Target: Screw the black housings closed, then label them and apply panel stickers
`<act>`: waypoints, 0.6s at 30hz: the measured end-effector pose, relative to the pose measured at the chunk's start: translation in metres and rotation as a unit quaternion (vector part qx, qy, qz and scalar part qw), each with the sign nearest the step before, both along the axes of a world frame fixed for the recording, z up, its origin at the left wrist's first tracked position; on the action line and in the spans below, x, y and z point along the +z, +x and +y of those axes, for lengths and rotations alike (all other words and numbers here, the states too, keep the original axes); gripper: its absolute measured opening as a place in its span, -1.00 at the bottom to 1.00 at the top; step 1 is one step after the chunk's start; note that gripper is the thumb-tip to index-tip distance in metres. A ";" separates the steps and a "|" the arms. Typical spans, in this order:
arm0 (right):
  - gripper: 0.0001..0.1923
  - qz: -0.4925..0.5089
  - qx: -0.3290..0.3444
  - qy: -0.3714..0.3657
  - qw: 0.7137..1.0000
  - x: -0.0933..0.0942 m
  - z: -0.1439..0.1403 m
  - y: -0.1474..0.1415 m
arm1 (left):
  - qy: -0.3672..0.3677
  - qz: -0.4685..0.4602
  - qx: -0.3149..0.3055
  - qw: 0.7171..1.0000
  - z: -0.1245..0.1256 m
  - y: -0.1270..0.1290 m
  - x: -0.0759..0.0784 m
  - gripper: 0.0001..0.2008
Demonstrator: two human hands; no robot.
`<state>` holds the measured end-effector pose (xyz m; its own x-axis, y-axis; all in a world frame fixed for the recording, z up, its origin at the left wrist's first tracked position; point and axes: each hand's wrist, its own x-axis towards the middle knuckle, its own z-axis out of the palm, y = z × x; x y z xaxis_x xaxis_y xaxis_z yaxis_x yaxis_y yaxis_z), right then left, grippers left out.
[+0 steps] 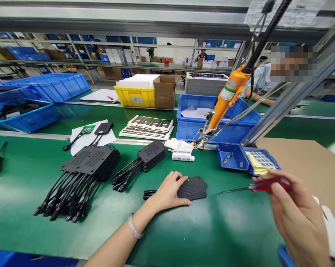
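Note:
My left hand [171,193] grips a flat black plastic case [193,188] against the green bench, fingers at its far edge and thumb at its near edge. Cable ends [149,193] from that case show left of my wrist. A red-handled screwdriver [273,184] is in my closed right hand [298,211], held above the bench with its thin shaft pointing left, its tip apart from the case. To the left lie a smaller stack of black cases [151,154] and a larger stack of black cases [91,159], cables trailing toward me.
An orange electric screwdriver [225,96] hangs over a blue bin [217,126]. Small blue trays [231,157] stand at right, near brown cardboard [301,159]. Label sheets [148,126] and a white roll [182,155] lie behind. Another person's arm [256,97] is across the bench.

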<state>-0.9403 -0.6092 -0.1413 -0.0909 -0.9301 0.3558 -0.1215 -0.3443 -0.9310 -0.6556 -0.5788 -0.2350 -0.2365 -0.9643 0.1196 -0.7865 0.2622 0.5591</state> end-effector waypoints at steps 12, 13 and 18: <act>-0.69 -0.247 0.185 -0.164 0.937 0.018 -0.061 0.150 | 0.009 0.026 -0.034 0.999 -0.005 0.004 -0.003 -0.22; -0.69 -0.245 0.185 -0.166 0.937 0.014 -0.063 0.153 | 0.009 0.027 -0.036 0.999 -0.004 0.004 -0.003 -0.22; -0.71 -0.245 0.185 -0.170 0.936 0.003 -0.066 0.161 | 0.007 0.031 -0.036 0.999 -0.004 0.004 -0.005 -0.23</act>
